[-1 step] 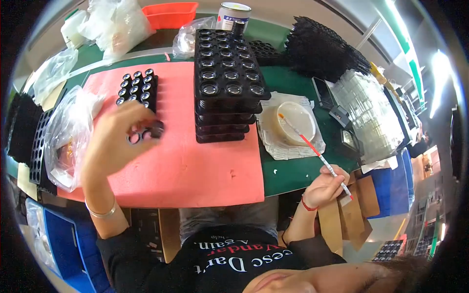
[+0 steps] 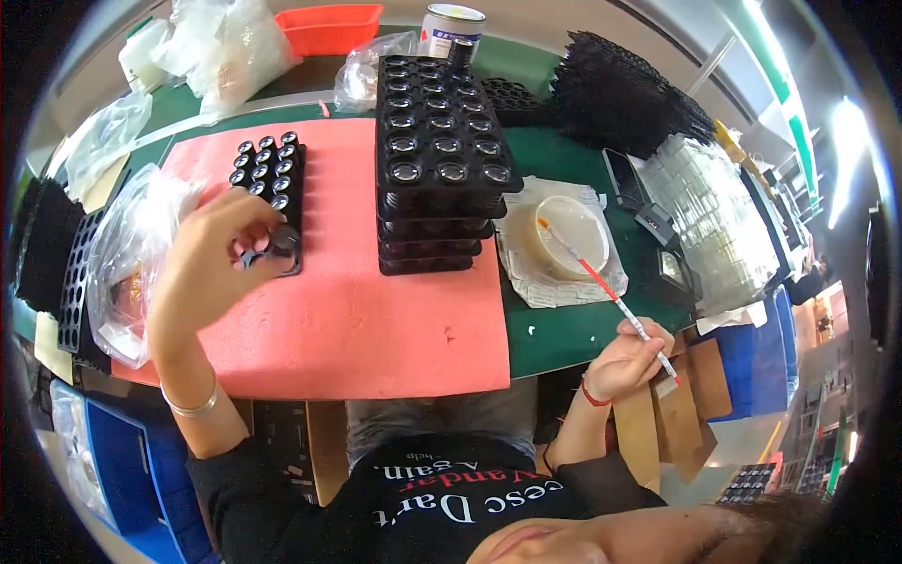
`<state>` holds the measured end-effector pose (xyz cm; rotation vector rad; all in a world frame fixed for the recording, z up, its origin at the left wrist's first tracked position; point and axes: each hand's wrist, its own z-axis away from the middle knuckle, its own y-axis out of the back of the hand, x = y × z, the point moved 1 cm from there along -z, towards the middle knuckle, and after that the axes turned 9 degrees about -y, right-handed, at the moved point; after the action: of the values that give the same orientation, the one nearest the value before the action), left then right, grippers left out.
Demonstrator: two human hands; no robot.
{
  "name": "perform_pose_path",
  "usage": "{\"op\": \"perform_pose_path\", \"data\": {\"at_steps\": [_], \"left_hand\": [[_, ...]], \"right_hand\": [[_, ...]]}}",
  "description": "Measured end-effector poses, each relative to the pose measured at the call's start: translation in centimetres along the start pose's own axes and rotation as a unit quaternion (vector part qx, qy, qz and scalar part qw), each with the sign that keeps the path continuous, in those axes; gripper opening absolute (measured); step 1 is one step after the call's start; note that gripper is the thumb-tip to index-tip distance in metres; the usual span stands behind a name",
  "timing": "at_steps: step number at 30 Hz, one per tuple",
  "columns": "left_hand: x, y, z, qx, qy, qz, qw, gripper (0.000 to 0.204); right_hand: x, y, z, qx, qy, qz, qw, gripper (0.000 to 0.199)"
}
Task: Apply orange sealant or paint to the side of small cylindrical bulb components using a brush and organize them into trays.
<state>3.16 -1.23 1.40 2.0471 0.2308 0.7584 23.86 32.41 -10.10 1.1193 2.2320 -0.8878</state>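
Observation:
My left hand (image 2: 209,246) is closed, thumb and fingers pinching a short dark cylindrical part (image 2: 284,240) over the near end of a small black rack (image 2: 294,202). Silver-topped black cylinders (image 2: 260,173) stand in rows in that rack; the hand hides some of its near left side. In my right hand (image 2: 622,365), at the bench's front right edge, is a thin brush (image 2: 611,295) with a red and white handle. Its orange tip lies over a round pale tub (image 2: 603,246), which sits on a white paper pad (image 2: 536,290).
A stack of black trays (image 2: 434,202) holding round glassy parts stands on the pink mat (image 2: 376,338). Behind it is a paint can (image 2: 451,33). Plastic bags (image 2: 141,254) lie at left; black trays (image 2: 625,94) and clear trays (image 2: 709,221) fill the right.
My left hand has shifted slightly left, and the dark part has tilted and come over the rack's near end. My right hand and the brush have stayed put.

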Motion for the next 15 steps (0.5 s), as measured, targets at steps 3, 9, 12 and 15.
{"op": "perform_pose_path", "data": {"at_steps": [3,9,12,15], "left_hand": [[-2.8,0.3,0.8,0.009,0.069,-0.014,0.997,0.028],[-3.8,-1.3,1.2,0.004,0.137,-0.078,0.988,0.025],[-4.2,-1.6,1.1,-0.006,0.142,-0.107,0.984,0.023],[-4.8,-1.8,0.8,-0.007,0.177,-0.066,0.982,0.021]], "right_hand": [[-0.2,-0.1,0.1,0.004,-0.003,0.002,1.0,0.025],[0.0,0.4,0.1,0.015,-0.002,0.012,1.0,0.027],[0.0,0.3,0.1,0.012,-0.003,0.013,1.0,0.027],[-0.1,0.2,0.1,0.011,-0.002,0.014,1.0,0.026]]}}
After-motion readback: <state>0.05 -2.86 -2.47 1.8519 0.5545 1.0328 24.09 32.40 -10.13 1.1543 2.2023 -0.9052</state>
